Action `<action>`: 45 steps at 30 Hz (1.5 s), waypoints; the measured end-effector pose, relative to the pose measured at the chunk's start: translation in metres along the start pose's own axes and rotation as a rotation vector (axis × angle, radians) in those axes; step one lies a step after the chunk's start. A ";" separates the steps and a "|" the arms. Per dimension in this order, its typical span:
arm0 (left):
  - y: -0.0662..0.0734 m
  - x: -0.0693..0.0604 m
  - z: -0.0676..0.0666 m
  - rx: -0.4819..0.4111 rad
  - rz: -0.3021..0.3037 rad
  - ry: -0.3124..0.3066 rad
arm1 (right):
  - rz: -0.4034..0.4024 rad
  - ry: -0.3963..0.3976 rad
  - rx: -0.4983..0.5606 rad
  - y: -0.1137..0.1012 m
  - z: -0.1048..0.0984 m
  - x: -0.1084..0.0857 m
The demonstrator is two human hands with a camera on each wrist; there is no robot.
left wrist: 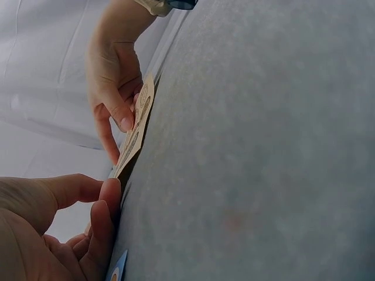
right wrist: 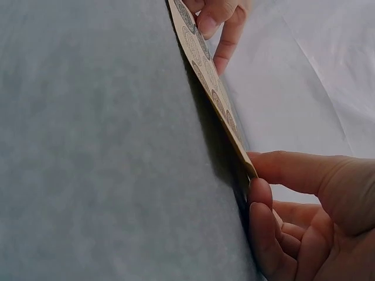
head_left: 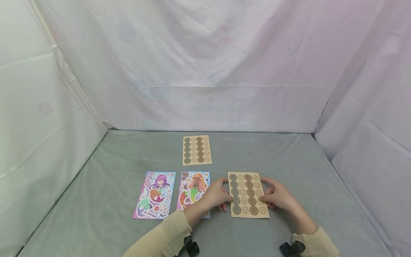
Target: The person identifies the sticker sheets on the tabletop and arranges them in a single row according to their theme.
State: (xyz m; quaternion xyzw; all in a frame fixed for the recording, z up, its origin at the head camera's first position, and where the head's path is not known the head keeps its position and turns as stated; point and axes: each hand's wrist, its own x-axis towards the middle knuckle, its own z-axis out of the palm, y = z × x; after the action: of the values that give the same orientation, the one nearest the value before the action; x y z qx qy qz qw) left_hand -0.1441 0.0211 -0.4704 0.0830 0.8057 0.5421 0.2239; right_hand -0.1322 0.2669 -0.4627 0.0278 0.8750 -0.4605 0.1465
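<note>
Between my two hands is a tan sticker sheet (head_left: 248, 196) printed with rows of round brown and grey seals. My left hand (head_left: 218, 194) pinches its left edge, thumb on top. On the opposite edge my right hand (head_left: 277, 194) pinches it between thumb and fingers. In the right wrist view the sheet (right wrist: 205, 70) is slightly raised, with a dark shadow below its near edge. Under my left forearm lies a mermaid sticker sheet (head_left: 194, 184), partly covered by the wrist. Only its blue corner (left wrist: 119, 268) shows in the left wrist view.
Another mermaid sticker sheet (head_left: 156, 194) lies farther left. A second tan sheet of round seals (head_left: 197, 150) lies behind, nearer the back. All rest on a grey cloth-covered table (head_left: 106, 200), with pale curtains (head_left: 205, 71) at the back and both sides.
</note>
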 end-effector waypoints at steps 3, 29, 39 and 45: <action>0.000 0.000 0.000 0.011 0.002 0.006 | -0.004 0.002 -0.004 0.001 0.001 0.001; 0.001 -0.001 -0.001 0.017 -0.006 0.005 | 0.007 0.014 -0.021 0.001 0.002 0.001; 0.002 -0.004 -0.002 -0.031 0.010 -0.001 | -0.016 0.010 -0.004 -0.002 0.000 -0.002; 0.002 -0.004 -0.002 -0.058 0.005 -0.009 | -0.046 0.005 0.010 -0.002 -0.002 -0.002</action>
State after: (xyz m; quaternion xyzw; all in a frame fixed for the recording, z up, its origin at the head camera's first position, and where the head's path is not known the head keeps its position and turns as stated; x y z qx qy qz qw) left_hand -0.1415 0.0188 -0.4668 0.0811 0.7885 0.5653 0.2284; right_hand -0.1315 0.2678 -0.4592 0.0096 0.8734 -0.4683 0.1333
